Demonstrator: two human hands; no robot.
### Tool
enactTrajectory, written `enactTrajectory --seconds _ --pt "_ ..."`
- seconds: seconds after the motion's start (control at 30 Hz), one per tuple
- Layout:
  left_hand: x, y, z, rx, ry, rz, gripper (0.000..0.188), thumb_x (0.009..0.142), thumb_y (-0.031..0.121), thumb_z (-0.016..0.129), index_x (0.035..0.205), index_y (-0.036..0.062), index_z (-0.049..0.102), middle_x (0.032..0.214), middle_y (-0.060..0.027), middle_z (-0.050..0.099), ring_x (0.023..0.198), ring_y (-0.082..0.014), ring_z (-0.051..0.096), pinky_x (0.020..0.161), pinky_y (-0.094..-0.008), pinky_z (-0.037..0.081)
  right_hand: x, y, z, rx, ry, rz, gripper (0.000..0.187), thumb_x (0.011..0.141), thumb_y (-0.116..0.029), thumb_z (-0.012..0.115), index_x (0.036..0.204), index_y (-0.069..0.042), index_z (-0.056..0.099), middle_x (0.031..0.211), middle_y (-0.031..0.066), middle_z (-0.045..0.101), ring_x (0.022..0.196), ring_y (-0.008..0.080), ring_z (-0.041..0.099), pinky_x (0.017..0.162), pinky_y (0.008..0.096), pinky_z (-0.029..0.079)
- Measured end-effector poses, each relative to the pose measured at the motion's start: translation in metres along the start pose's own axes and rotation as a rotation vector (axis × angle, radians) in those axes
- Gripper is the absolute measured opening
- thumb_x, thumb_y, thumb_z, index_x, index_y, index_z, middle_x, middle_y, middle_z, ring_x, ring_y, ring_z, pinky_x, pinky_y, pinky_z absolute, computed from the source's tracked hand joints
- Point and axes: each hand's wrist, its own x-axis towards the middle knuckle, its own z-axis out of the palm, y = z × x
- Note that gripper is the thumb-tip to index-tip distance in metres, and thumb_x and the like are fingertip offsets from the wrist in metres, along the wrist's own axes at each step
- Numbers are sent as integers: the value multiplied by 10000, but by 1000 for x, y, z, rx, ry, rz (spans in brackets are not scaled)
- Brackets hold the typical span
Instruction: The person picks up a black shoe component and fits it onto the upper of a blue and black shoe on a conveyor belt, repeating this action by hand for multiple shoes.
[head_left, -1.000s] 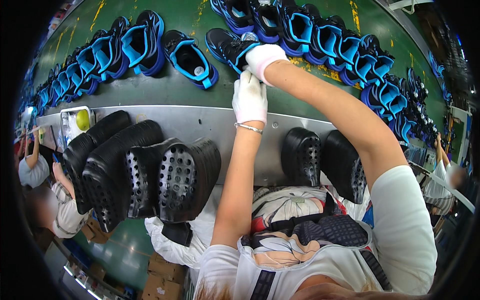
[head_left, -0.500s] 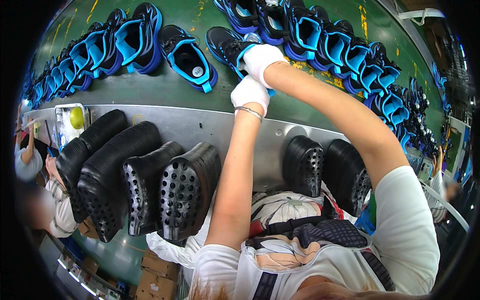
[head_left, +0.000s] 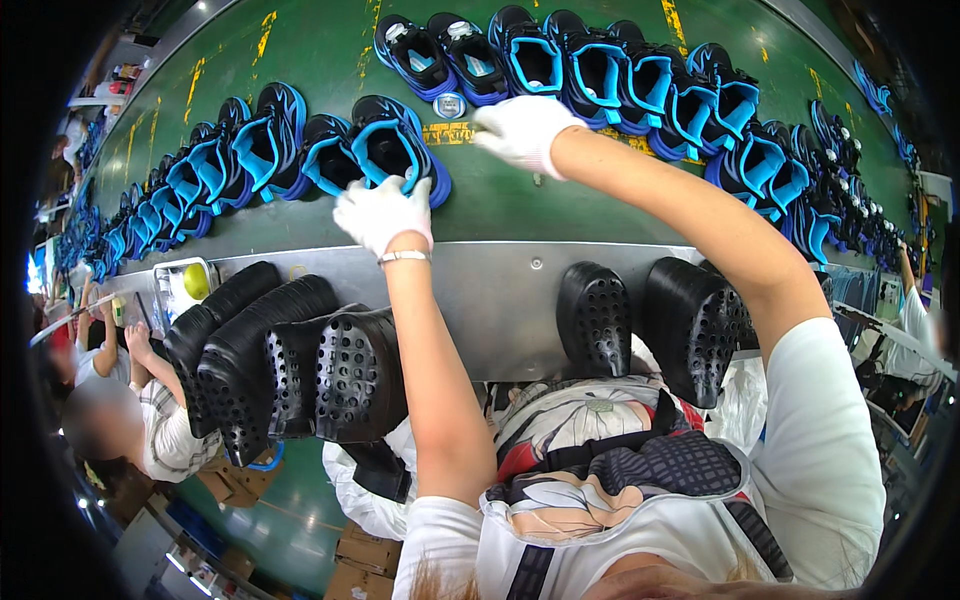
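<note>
My left hand (head_left: pixel 388 216), in a white glove, has its fingers curled on the heel collar of a black sneaker (head_left: pixel 384 112) with bright blue lining and a blue sole. That sneaker stands on the green surface (head_left: pixel 480 205), right against a matching sneaker (head_left: pixel 326 135) on its left. In a white glove too, my right hand (head_left: pixel 528 137) hovers over the surface with fingers stretched leftward and nothing visible in them. Just beyond its fingertips lies a round silver tin-like disc (head_left: pixel 449 105).
Rows of similar sneakers (head_left: pixel 595 75) run off to both sides. Along the near metal ledge (head_left: pixel 480 300) stand black shoe lasts (head_left: pixel 358 375) with dotted soles at left, and more lasts (head_left: pixel 594 320) at right. A small tray (head_left: pixel 190 282) sits far left. Another person (head_left: pixel 165 425) works there.
Both hands were together on one sneaker; now the left has carried it leftward beside its match. My right hand has let go and is separate. The view has shifted slightly.
</note>
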Motion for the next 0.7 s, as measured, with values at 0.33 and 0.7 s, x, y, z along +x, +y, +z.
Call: enactTrajectory --seconds 0.33,0.7 --pt "84 22 -19 96 135 184 449 787 598 595 971 217 745 893 -124 693 905 -311 633 786 -421 477 -36 45 -27 -82 -20 150 345 925 -305 432 1046 -51 632 990 185 666 941 354 639 842 445 500" --pt "160 106 -8 -373 124 321 603 702 483 715 1165 106 631 1036 -194 653 1017 -342 630 887 -426 494 -47 95 -13 -146 72 208 281 934 -301 462 947 -52 594 975 164 629 906 356 616 795 447 497"
